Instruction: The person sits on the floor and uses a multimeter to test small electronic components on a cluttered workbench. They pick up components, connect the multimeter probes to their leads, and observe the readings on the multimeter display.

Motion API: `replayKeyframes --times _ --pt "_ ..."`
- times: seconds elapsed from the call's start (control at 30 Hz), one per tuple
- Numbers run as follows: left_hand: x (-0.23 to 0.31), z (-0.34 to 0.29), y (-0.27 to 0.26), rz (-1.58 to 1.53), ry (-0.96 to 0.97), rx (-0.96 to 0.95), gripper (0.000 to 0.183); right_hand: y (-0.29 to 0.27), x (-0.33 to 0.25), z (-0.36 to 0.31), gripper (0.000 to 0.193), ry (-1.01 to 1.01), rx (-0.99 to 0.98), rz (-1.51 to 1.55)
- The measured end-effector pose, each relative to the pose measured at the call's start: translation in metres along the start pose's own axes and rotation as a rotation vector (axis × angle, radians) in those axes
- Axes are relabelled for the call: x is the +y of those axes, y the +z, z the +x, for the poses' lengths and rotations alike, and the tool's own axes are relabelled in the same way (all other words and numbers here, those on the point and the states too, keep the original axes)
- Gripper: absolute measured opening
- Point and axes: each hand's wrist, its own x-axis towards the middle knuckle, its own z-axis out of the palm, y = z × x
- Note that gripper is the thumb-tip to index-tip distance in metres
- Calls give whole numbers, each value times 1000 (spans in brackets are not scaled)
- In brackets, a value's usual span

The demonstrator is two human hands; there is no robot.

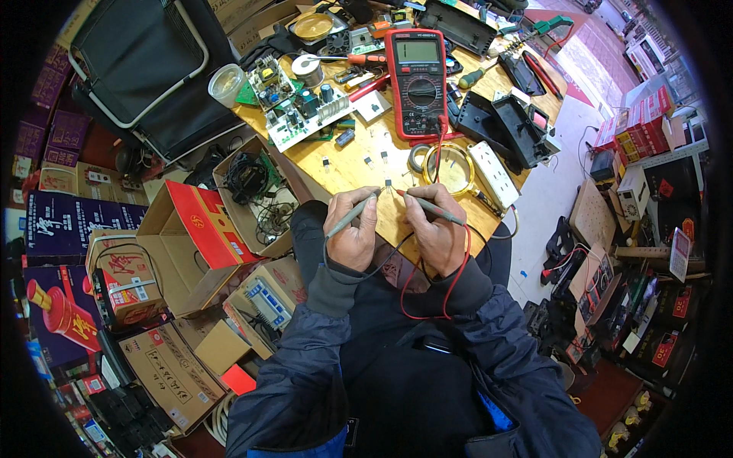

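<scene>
Small black 3-legged electronic component [388, 184] at the near edge of the light wooden bench [353, 177], between the fingertips of the 2 hands. Its body is dark and squarish; its thin metallic legs point toward the person. The left hand [353, 229] is closed narrowly around a grey pen-shaped probe with a black lead [356, 214]; the right hand [440, 238] is closed likewise around a grey pen-shaped probe with a red collar and red lead [437, 209]. Both tips converge at the component; whether they touch its legs cannot be told. Further in from the near edge lie 3 similar dark components [368, 160]. Toward the far edge lies a red-and-black digital multimeter [421, 85].

Containers: at the bench's left edge, a round translucent plastic tub [227, 85], contents indistinct. Toward the right edge, an open black rectangular plastic casing [522, 136] lies beside a white power strip [493, 175]. On the floor off the left edge, an open brown cardboard box [279, 156] holds tangled black cables [250, 177]; beside it is an open red-and-brown carton [200, 223]. Nearer the person, a smaller brown carton [289, 273] bears a blue-and-white rectangular object [266, 300].
</scene>
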Motion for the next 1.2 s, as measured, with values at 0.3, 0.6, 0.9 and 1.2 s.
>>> replayKeyframes --times 0.3,0.6,0.9,1.2 --pt "5 2 2 -35 -28 34 16 -2 1 0 19 -18 -33 -27" --pt "4 2 -2 35 14 -3 19 -2 0 0 17 -10 -24 -40" --pt "2 1 -1 25 -1 -9 18 -1 3 1 16 -29 -28 -56" --pt "2 1 -1 39 7 -2 18 -3 3 0 21 -14 -43 -60"
